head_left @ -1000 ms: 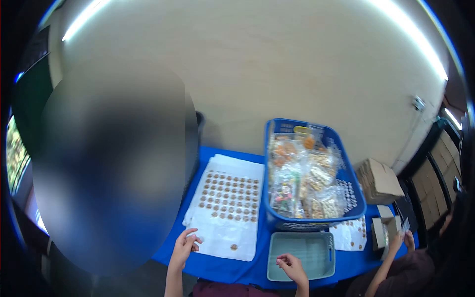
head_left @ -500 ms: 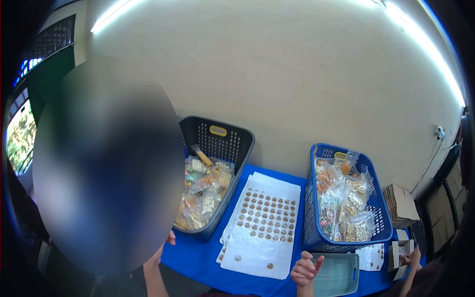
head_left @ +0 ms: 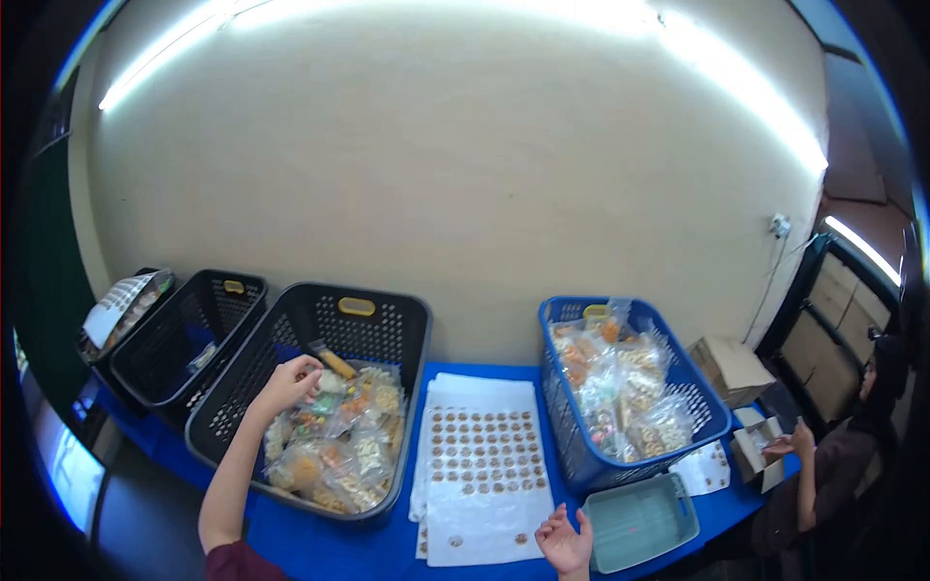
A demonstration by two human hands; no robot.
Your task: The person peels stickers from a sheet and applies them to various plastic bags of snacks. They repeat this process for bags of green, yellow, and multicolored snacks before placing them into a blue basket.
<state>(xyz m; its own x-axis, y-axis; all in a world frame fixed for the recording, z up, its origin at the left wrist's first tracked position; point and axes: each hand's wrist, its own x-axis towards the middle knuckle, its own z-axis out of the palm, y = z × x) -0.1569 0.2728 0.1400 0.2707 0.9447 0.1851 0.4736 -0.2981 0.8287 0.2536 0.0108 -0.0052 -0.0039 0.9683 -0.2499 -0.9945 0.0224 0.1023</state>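
Observation:
My left hand [head_left: 289,382] reaches into a black basket [head_left: 387,320] filled with clear snack packets [head_left: 339,441]. Its fingers curl down onto the packets at the basket's back; whether they grip one is unclear. My right hand [head_left: 565,540] hovers low at the table's front edge, fingers loosely curled and holding nothing. It sits between a white sheet of round brown stickers [head_left: 484,455] and a small grey-green tray [head_left: 639,523].
A blue basket [head_left: 572,455] of snack packets stands right of the sticker sheet. Two more black baskets [head_left: 184,339] stand at far left. Another person's hands [head_left: 790,443] work at small boxes on the right, by a cardboard box [head_left: 731,368]. A blue cloth [head_left: 387,547] covers the table.
The view has swung left and the blurred figure is gone. My left hand has moved from the sticker sheet's front corner up into the black basket. My right hand stays near the tray.

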